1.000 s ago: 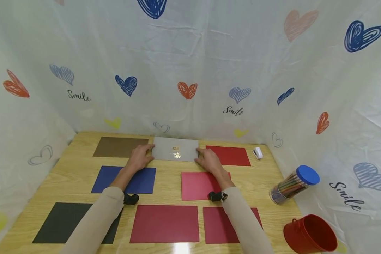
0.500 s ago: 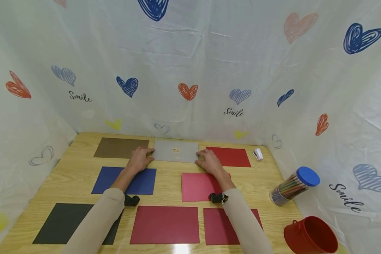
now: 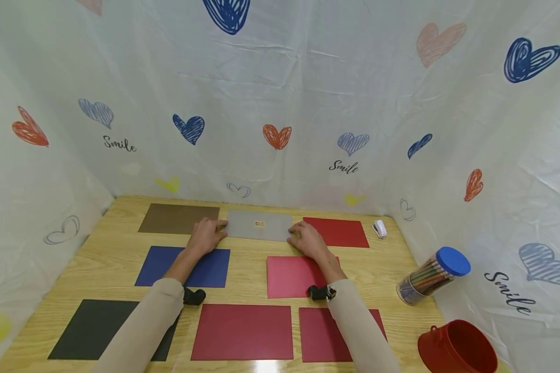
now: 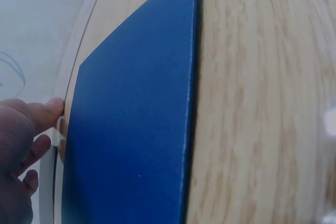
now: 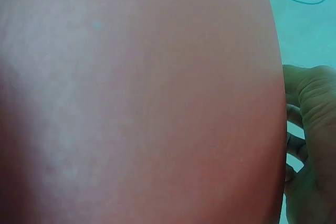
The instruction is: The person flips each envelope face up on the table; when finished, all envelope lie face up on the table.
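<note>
Grey sheet (image 3: 259, 225) lying flat at the table's (image 3: 392, 261) far edge, between brown sheet (image 3: 178, 218) and red sheet (image 3: 337, 231). Left hand (image 3: 207, 234) at its left end, right hand (image 3: 306, 239) at its right end, fingers bent onto the short edges, seemingly to square it in the row; pinching or merely pressing, cannot tell. Blue sheet (image 4: 134, 129) under the left wrist, pink sheet (image 3: 295, 276) under the right. Pencil jar (image 3: 431, 274) and red bucket (image 3: 457, 347) off to the right, out of the way.
</note>
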The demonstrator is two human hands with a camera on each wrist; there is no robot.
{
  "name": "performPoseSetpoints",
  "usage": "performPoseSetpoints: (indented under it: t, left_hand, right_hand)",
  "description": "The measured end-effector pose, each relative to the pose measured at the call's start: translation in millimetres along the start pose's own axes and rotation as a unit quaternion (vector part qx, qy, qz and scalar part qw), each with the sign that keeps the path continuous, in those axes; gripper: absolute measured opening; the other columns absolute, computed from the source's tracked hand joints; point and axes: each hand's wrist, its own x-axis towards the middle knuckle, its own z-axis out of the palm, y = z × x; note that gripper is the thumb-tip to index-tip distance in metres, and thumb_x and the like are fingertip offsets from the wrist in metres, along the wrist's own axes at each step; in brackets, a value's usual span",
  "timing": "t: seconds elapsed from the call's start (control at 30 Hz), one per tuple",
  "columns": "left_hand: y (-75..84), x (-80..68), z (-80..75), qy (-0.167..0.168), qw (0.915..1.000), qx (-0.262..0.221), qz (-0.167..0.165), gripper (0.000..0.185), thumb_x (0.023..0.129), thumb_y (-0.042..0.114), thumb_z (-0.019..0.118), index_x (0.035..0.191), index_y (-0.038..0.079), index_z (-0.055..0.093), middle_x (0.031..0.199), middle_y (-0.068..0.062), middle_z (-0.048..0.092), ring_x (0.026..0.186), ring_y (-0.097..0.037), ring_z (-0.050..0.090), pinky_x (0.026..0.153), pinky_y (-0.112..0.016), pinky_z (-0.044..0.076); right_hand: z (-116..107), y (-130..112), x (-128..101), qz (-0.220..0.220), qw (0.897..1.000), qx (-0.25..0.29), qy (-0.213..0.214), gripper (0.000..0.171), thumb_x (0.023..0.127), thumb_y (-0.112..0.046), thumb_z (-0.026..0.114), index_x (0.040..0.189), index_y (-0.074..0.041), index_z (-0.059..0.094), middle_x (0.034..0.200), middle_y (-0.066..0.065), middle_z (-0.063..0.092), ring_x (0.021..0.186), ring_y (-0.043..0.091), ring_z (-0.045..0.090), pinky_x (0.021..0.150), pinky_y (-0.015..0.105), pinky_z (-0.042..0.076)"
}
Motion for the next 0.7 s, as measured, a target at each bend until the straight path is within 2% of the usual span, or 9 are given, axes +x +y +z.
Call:
performPoseSetpoints:
  t: [0.2, 0.3, 0.4, 0.43, 0.5, 0.63, 0.7]
  left_hand:
    - [-0.9, 0.1, 0.1, 0.007, 1.0, -0.003, 0.005, 0.038, 0.092, 0.016, 0.073, 0.128, 0.003, 0.069, 0.111, -0.023, 0.071, 0.114, -0.049, 0.055, 0.094, -0.066, 0.039]
    - [-2.1, -0.4, 0.7, 0.015, 0.9993, -0.035, 0.004, 0.037, 0.092, 0.015, 0.074, 0.126, 0.002, 0.07, 0.096, -0.02, 0.071, 0.094, -0.042, 0.06, 0.084, -0.057, 0.045]
    - [-3.5, -2.4, -0.4, 0.03, 0.9959, -0.085, 0.007, 0.037, 0.091, 0.011, 0.075, 0.125, -0.001, 0.069, 0.082, -0.016, 0.067, 0.073, -0.032, 0.057, 0.069, -0.045, 0.045]
    - [-3.7, -3.7, -1.6, 0.035, 0.9943, -0.101, 0.008, 0.036, 0.091, 0.01, 0.074, 0.125, -0.002, 0.069, 0.082, -0.016, 0.067, 0.071, -0.029, 0.057, 0.067, -0.043, 0.045]
    - [-4.0, -7.4, -5.3, 0.041, 0.9914, -0.124, 0.012, 0.036, 0.092, 0.01, 0.073, 0.126, -0.003, 0.068, 0.087, -0.017, 0.068, 0.074, -0.03, 0.061, 0.066, -0.043, 0.048]
    - [-3.4, -18.0, -17.2, 0.045, 0.9883, -0.145, 0.017, 0.039, 0.094, 0.014, 0.073, 0.128, -0.001, 0.067, 0.106, -0.021, 0.072, 0.093, -0.036, 0.068, 0.072, -0.048, 0.054]
    - [-3.1, -23.6, -24.1, 0.043, 0.9878, -0.148, 0.024, 0.04, 0.094, 0.016, 0.073, 0.129, -0.001, 0.066, 0.109, -0.023, 0.071, 0.094, -0.037, 0.068, 0.068, -0.045, 0.055]
  right_hand:
    - [0, -1, 0, 0.002, 1.0, 0.001, 0.0, 0.034, 0.095, -0.027, 0.07, 0.124, -0.009, 0.071, 0.131, 0.012, 0.061, 0.125, 0.032, 0.056, 0.105, 0.048, 0.044]
    - [0, -1, 0, 0.001, 1.0, -0.003, 0.005, 0.033, 0.096, -0.027, 0.07, 0.123, -0.01, 0.072, 0.13, 0.012, 0.062, 0.124, 0.031, 0.056, 0.104, 0.048, 0.045]
    - [0, -2, -1, -0.002, 1.0, -0.01, 0.019, 0.031, 0.096, -0.026, 0.069, 0.123, -0.01, 0.072, 0.128, 0.011, 0.062, 0.123, 0.03, 0.057, 0.102, 0.047, 0.047]
    - [0, -3, -2, -0.003, 1.0, -0.008, 0.025, 0.031, 0.097, -0.026, 0.068, 0.123, -0.01, 0.072, 0.128, 0.011, 0.062, 0.122, 0.03, 0.058, 0.102, 0.047, 0.047]
    - [0, -9, -4, -0.002, 0.999, 0.008, 0.033, 0.031, 0.097, -0.027, 0.068, 0.123, -0.01, 0.072, 0.127, 0.011, 0.061, 0.121, 0.03, 0.058, 0.1, 0.048, 0.048]
    - [0, -26, -7, -0.012, 0.997, 0.059, 0.04, 0.034, 0.099, -0.028, 0.066, 0.126, -0.008, 0.07, 0.13, 0.01, 0.06, 0.124, 0.031, 0.056, 0.1, 0.05, 0.047]
    - [0, -36, -8, -0.02, 0.996, 0.075, 0.039, 0.035, 0.099, -0.028, 0.066, 0.127, -0.008, 0.069, 0.131, 0.009, 0.06, 0.125, 0.03, 0.056, 0.101, 0.05, 0.047]
